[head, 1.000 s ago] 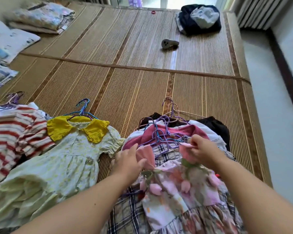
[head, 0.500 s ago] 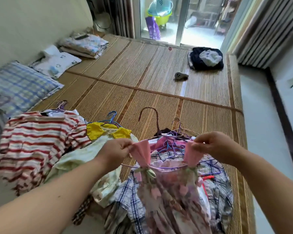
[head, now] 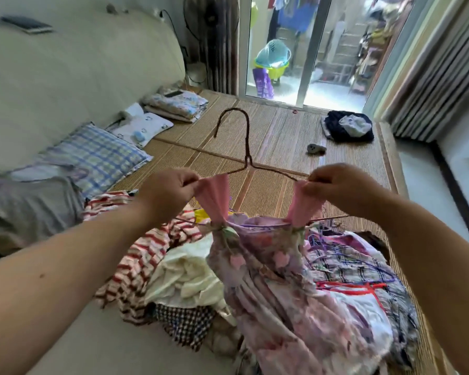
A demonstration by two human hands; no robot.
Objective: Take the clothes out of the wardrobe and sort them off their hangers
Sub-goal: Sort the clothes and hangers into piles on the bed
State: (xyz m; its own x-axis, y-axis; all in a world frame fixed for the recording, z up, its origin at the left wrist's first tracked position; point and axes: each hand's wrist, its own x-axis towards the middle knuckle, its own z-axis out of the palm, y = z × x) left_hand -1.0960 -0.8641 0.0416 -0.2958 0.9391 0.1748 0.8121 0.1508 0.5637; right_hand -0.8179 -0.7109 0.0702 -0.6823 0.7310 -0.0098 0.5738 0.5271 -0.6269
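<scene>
Overhead, both the left hand [head: 166,191] and right hand [head: 336,185] pinched the floral dress's [head: 268,269] pink straps [head: 214,197] on a brown wire hanger [head: 246,158] above the woven mat's [head: 282,136] near-edge pile.

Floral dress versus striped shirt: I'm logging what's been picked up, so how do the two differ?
The floral dress is held up, left hand and right hand pinching its pink straps; the striped shirt lies crumpled in the pile, untouched. The dress hangs on a brown wire hanger; no hanger shows on the shirt. The dress is pink-flowered, the shirt red-and-white striped. Both are over the woven mat.
</scene>
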